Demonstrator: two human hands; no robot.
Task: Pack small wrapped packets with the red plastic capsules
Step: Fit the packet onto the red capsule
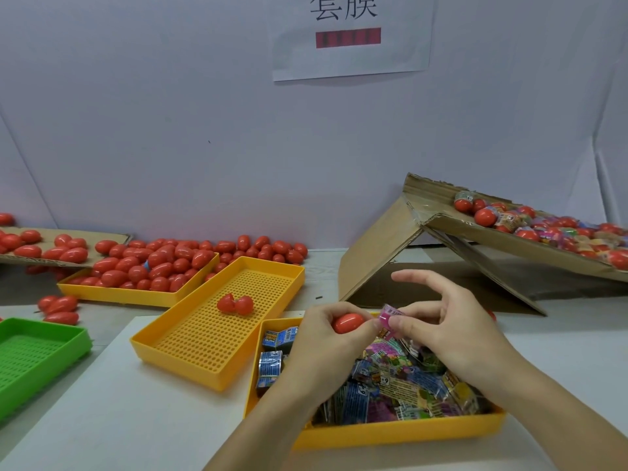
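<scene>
Here, left hand (323,329) grips red capsule (347,322), fingers curled round it. Right hand (452,321) pinches pink wrapped packet (390,319) just beside capsule; other fingers spread. Both hands above yellow tray of packets (401,433). Left of hands: perforated yellow tray (176,348) with 1 opened capsule (235,304). Further left, capsule heap (163,263), green tray (40,351) on table.
</scene>
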